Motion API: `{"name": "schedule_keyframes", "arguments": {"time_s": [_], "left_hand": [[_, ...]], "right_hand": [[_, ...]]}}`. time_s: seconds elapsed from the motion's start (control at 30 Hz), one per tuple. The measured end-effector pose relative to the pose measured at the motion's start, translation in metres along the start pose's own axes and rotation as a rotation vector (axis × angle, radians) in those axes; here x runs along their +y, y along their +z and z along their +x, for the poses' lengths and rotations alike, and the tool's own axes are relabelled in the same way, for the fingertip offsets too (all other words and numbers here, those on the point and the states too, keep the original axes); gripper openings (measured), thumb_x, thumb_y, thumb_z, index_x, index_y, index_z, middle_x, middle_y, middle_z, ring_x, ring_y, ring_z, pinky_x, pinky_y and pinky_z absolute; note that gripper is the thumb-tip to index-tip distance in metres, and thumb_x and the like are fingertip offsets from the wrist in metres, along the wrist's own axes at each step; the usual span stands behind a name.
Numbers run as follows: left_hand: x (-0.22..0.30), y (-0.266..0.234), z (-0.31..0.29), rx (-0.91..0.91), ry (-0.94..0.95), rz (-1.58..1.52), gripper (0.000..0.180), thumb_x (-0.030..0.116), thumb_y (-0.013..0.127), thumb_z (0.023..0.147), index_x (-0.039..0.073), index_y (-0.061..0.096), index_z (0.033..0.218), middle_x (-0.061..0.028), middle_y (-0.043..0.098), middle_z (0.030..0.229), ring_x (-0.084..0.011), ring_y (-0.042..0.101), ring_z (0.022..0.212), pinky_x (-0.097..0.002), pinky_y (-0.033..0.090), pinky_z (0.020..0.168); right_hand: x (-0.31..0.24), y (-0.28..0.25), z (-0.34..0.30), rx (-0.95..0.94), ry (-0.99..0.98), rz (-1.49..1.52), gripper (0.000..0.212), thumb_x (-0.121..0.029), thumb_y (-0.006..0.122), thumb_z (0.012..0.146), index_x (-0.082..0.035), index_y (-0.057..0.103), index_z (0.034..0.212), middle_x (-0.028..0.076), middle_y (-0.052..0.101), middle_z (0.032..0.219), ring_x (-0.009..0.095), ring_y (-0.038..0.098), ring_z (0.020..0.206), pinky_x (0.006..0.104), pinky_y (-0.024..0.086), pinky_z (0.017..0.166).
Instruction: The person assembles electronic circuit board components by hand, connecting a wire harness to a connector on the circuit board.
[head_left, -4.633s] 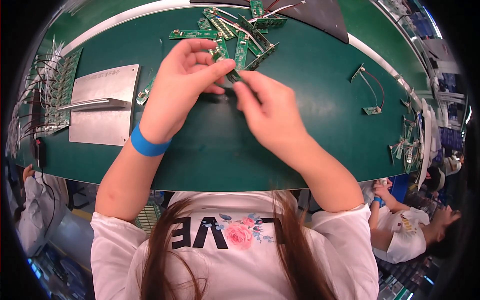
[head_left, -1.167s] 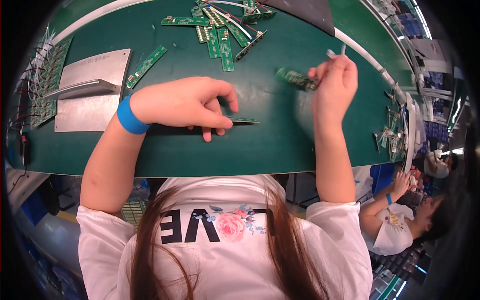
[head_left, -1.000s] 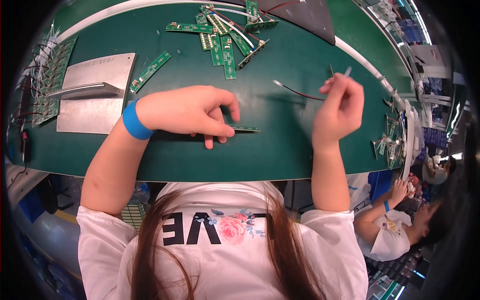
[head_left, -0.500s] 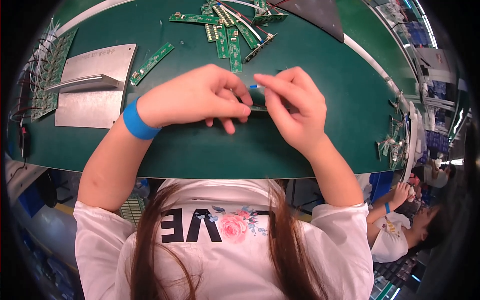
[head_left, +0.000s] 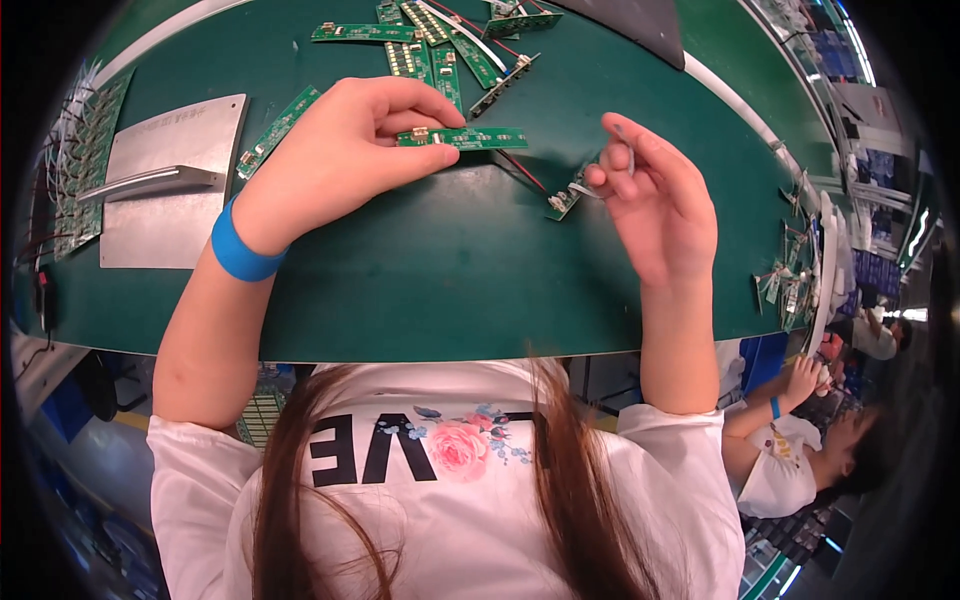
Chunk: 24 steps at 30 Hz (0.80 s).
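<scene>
My left hand [head_left: 365, 140] pinches a long narrow green circuit board [head_left: 490, 138] by its left end, between thumb and fingers. A thin red and black wire pair [head_left: 525, 172] runs from beneath that board to a small green circuit board [head_left: 562, 205], just left of my right hand. My right hand [head_left: 660, 195] is raised palm-up with its fingers curled around a whitish flat cable [head_left: 628, 158], which loops down toward the small board. Fingers partly hide where the cable and small board meet. A blue band [head_left: 240, 245] circles my left wrist.
Several green circuit boards [head_left: 445, 75] lie piled at the far middle, with one more board [head_left: 280, 130] left of my hand. A metal plate with a handle [head_left: 165, 205] and a wired board panel [head_left: 90, 180] sit at left. Small wired boards [head_left: 790, 270] rest at the right edge.
My hands have moved apart and away from me. The narrow board now shows in my left hand, and the small board with its wires and cable has come into sight by my right.
</scene>
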<state>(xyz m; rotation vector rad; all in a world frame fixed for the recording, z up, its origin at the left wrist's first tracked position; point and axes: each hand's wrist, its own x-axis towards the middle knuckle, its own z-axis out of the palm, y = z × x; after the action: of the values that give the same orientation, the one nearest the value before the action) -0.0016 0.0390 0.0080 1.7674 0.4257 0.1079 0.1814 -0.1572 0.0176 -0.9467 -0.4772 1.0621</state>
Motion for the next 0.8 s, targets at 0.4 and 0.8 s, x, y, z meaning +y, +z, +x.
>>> {"name": "schedule_keyframes", "arguments": {"time_s": [0.4, 0.8], "left_hand": [[-0.001, 0.011, 0.008, 0.040, 0.140, -0.004, 0.026, 0.007, 0.068, 0.082, -0.002, 0.062, 0.106, -0.0039, 0.065, 0.101, -0.0090, 0.061, 0.087, -0.0218, 0.049, 0.074], [-0.005, 0.011, 0.010, 0.067, 0.259, -0.161, 0.027, 0.004, 0.066, 0.084, -0.003, 0.061, 0.109, -0.0085, 0.065, 0.104, -0.0161, 0.063, 0.097, -0.0248, 0.050, 0.082]], "right_hand": [[-0.007, -0.003, -0.029, 0.011, 0.103, 0.182, 0.028, -0.004, 0.054, 0.090, 0.005, 0.059, 0.116, 0.010, 0.063, 0.084, 0.016, 0.059, 0.075, 0.0423, 0.045, 0.095], [0.027, 0.043, -0.020, -0.145, 0.311, 0.021, 0.035, 0.001, 0.066, 0.082, 0.003, 0.059, 0.117, 0.015, 0.069, 0.090, 0.022, 0.067, 0.087, 0.0289, 0.052, 0.082]]}}
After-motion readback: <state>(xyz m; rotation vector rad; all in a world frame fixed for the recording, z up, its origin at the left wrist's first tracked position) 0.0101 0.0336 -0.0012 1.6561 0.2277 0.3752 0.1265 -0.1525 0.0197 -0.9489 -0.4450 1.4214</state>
